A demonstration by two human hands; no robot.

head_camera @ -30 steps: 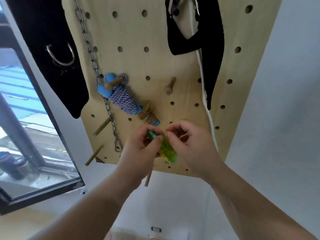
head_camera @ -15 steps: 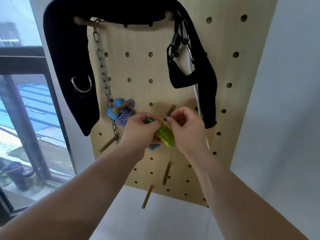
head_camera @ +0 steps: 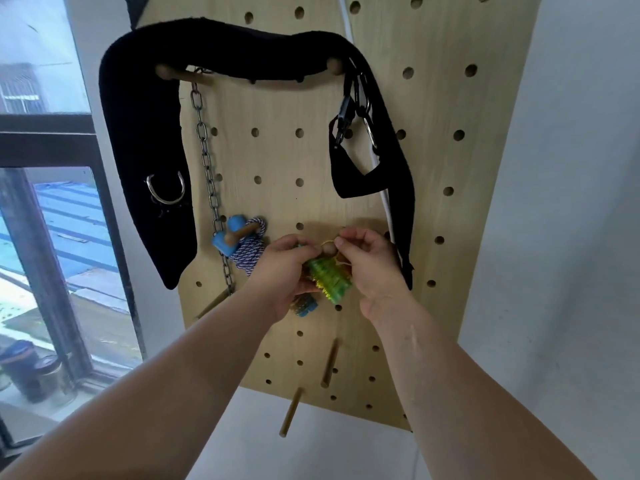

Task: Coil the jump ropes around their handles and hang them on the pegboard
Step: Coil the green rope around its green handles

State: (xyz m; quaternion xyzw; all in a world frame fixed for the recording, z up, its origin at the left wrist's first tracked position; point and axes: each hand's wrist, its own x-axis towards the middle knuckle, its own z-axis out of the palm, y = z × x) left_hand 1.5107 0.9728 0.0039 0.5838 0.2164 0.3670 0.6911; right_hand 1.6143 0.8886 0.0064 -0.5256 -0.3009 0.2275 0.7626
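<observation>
A green jump rope bundle [head_camera: 330, 280], coiled around its handles, sits at a wooden peg [head_camera: 328, 250] in the middle of the wooden pegboard [head_camera: 433, 161]. My left hand [head_camera: 282, 271] grips the bundle's left side. My right hand [head_camera: 372, 261] pinches a yellowish loop of its rope at the peg's tip. A blue-handled rope [head_camera: 242, 244], wound in blue-and-white cord, hangs from a peg to the left. Another coiled rope with a blue end [head_camera: 304, 304] shows below my left hand, mostly hidden.
A black padded harness [head_camera: 149, 161] with metal rings drapes over two upper pegs. A steel chain [head_camera: 207, 168] hangs down the board's left side. Bare wooden pegs [head_camera: 329, 362] stick out lower down. A window [head_camera: 41, 237] is at the left, a white wall at the right.
The view has tilted up, showing more of the board's top. Both hands have lifted the green bundle up to the middle peg, and the right hand now holds the loop at its tip.
</observation>
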